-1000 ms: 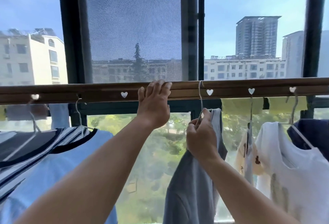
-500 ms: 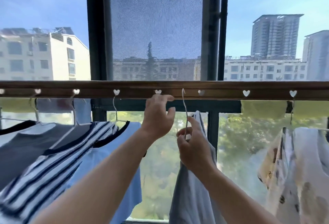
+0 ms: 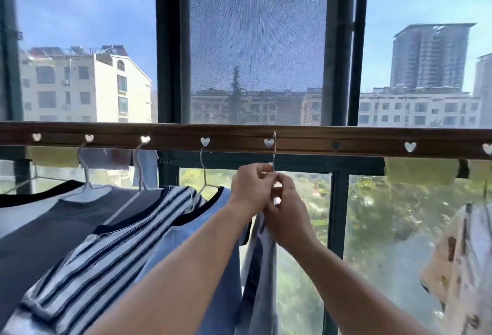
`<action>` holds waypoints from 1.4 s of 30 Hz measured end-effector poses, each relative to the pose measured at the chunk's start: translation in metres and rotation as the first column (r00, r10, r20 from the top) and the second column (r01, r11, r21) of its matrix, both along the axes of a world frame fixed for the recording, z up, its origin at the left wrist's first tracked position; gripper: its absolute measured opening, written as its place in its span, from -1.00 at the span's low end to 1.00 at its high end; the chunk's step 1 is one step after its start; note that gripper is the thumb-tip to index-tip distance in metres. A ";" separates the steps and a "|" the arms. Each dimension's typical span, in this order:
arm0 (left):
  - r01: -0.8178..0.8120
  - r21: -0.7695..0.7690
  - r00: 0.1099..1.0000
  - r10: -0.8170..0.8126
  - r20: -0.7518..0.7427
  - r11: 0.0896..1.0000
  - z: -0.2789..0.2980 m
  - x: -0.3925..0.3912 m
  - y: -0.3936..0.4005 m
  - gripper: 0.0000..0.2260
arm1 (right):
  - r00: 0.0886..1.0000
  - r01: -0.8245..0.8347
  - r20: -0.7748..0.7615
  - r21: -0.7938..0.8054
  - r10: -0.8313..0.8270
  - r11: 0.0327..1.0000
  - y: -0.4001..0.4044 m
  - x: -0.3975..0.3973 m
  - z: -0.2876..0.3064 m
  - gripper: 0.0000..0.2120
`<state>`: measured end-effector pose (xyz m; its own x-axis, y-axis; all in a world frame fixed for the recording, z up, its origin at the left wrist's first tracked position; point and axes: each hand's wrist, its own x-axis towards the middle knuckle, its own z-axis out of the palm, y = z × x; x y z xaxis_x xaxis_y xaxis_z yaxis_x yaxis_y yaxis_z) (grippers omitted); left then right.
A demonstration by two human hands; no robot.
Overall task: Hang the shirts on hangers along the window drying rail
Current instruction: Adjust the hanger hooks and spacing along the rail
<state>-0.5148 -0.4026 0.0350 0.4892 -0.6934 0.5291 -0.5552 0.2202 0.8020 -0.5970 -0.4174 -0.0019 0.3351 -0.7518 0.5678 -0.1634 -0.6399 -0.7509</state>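
handling: grey shirt [image 3: 259, 262] looks soft and light, limp cloth that will swing and bunch; probably slides on thin wire. Wire hanger [image 3: 274, 159] is stiff but springy.
grip point: take the hanger neck just under the hook, not the cloth; that steers the hook.
look: plain pale grey-blue fabric, hanging edge-on in a narrow fold below the hands.
location: hook sits over the wooden rail [image 3: 346, 139], just beside a white heart peg [image 3: 269, 143]; shirt hangs between the light blue shirt [image 3: 186, 254] and the patterned garment [image 3: 460, 268].
left hand [image 3: 251, 191]: fingers curled, pinching the hanger neck.
right hand [image 3: 288, 214]: closed round the hanger neck and shirt collar, just below the left.
neighbours: striped shirt [image 3: 111, 254] and dark grey shirt [image 3: 53, 228] already hung to the left.
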 end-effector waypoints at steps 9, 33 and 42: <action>-0.093 0.138 0.989 0.076 0.124 0.986 -0.010 0.022 0.003 -0.73 | 0.998 0.015 -0.059 0.039 -0.013 0.999 -0.002 0.022 -0.011 -0.68; 0.125 -0.240 0.947 -0.044 0.317 0.963 0.002 -0.072 0.002 -0.72 | 0.873 0.481 0.212 -0.219 -0.440 0.849 0.000 -0.060 -0.004 -0.60; 0.219 -0.264 0.880 -0.073 0.470 0.939 0.003 -0.162 -0.039 -0.61 | 0.729 0.684 0.177 -0.201 -0.661 0.701 -0.037 -0.165 0.000 -0.47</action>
